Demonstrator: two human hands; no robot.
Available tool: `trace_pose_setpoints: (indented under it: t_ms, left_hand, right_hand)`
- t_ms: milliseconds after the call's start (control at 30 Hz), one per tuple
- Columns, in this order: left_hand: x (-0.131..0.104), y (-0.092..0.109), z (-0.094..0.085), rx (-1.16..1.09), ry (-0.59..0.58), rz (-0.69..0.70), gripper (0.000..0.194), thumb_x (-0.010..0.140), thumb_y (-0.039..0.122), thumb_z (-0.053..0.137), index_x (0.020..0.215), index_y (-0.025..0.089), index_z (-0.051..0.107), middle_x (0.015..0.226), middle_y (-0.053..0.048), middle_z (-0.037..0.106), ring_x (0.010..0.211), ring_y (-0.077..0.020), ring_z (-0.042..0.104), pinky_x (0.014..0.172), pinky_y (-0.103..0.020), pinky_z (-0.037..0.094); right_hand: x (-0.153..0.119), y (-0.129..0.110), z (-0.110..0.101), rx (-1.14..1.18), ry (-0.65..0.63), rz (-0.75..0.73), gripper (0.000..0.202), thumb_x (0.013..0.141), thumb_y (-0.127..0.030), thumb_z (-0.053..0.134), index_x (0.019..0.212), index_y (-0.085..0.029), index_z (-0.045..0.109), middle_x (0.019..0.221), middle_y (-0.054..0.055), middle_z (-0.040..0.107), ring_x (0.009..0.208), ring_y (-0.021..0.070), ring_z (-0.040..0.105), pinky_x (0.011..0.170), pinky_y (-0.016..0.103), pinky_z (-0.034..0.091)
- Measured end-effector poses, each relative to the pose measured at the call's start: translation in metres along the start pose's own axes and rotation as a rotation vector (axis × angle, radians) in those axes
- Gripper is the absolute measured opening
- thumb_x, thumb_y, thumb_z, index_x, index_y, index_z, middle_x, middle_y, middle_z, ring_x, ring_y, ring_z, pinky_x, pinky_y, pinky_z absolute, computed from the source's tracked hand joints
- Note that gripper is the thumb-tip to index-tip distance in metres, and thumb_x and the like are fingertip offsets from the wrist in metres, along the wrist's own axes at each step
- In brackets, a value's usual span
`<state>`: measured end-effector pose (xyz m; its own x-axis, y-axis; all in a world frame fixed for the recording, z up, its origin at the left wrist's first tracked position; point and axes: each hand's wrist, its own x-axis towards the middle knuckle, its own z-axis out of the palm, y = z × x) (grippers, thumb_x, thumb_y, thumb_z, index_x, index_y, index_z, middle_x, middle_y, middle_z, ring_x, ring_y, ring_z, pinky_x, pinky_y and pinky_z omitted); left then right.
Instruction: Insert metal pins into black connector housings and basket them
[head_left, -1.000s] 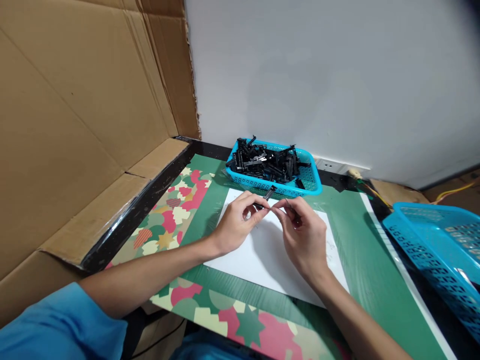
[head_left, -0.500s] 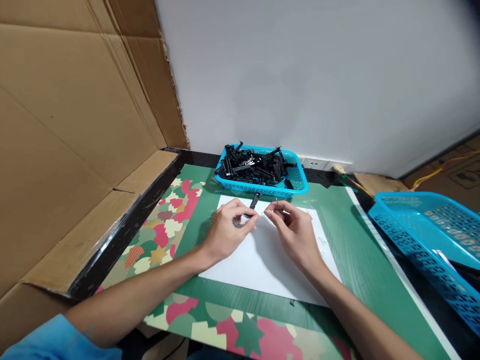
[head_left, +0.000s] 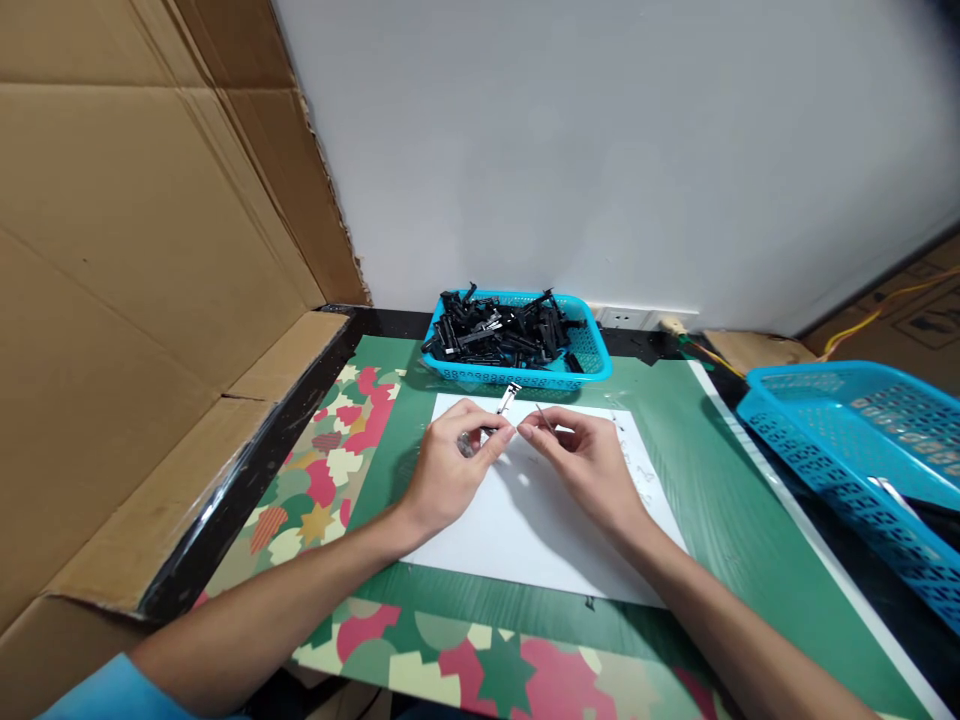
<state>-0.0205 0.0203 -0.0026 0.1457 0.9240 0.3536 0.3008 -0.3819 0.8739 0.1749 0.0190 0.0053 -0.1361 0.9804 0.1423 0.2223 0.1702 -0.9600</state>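
Over a white sheet, my left hand is closed on a small black part, whose shiny upper end sticks up past the fingers. A clear, roundish thing shows in the curl of the same hand, too small to make out. My right hand pinches a thin dark tool; its thumb and forefinger almost meet the fingertips of my left hand. Behind both hands stands a blue basket heaped with black plastic parts.
A larger blue basket with a dark item in it stands at the right. Cardboard walls the left side. A wall socket and cables are behind. Small bits lie on the sheet's right edge and near its front.
The black part in my left hand has turned, and its upper end now shines white. My right hand has come slightly closer to the left. The view has shifted a little.
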Motion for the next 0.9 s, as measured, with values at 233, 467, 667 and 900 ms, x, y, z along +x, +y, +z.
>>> trace_pose_setpoints:
  t_ms: [233,467,667,900]
  left_hand:
    - [-0.001,0.004,0.003,-0.219,-0.114,-0.105,0.030,0.102,0.046,0.067,0.105,0.019,0.079,0.087,-0.004,0.070,0.071,-0.0148,0.059,0.066,-0.027,0.047]
    - [-0.014,0.010,0.012,-0.429,-0.311,-0.269,0.030,0.101,0.046,0.070,0.109,0.019,0.078,0.085,-0.005,0.073,0.052,-0.0080,0.051,0.051,-0.024,0.042]
    - [-0.022,0.007,0.018,-0.467,-0.432,-0.376,0.028,0.096,0.044,0.076,0.103,0.017,0.077,0.079,-0.005,0.075,0.043,-0.0063,0.048,0.042,-0.023,0.038]
    - [-0.021,0.004,0.018,-0.439,-0.444,-0.390,0.017,0.094,0.031,0.075,0.099,0.017,0.081,0.078,-0.005,0.076,0.043,-0.0064,0.049,0.043,-0.023,0.039]
  right_hand:
    - [0.002,-0.004,-0.012,0.014,-0.004,0.013,0.037,0.093,-0.054,0.075,0.087,-0.018,0.076,0.069,-0.002,0.047,0.062,0.0134,0.040,0.055,0.027,0.034]
    - [0.008,0.007,-0.061,-0.347,0.020,0.021,0.034,0.091,-0.051,0.075,0.083,-0.018,0.078,0.063,-0.001,0.050,0.058,0.0139,0.040,0.053,0.028,0.031]
    - [-0.001,0.010,-0.072,-0.512,-0.177,0.033,0.030,0.093,-0.045,0.069,0.078,-0.021,0.078,0.058,-0.002,0.050,0.054,0.0137,0.039,0.050,0.028,0.030]
    - [-0.002,0.003,-0.064,-0.565,-0.221,0.004,0.019,0.086,-0.033,0.068,0.074,-0.022,0.078,0.056,-0.002,0.052,0.051,0.0133,0.041,0.049,0.027,0.031]
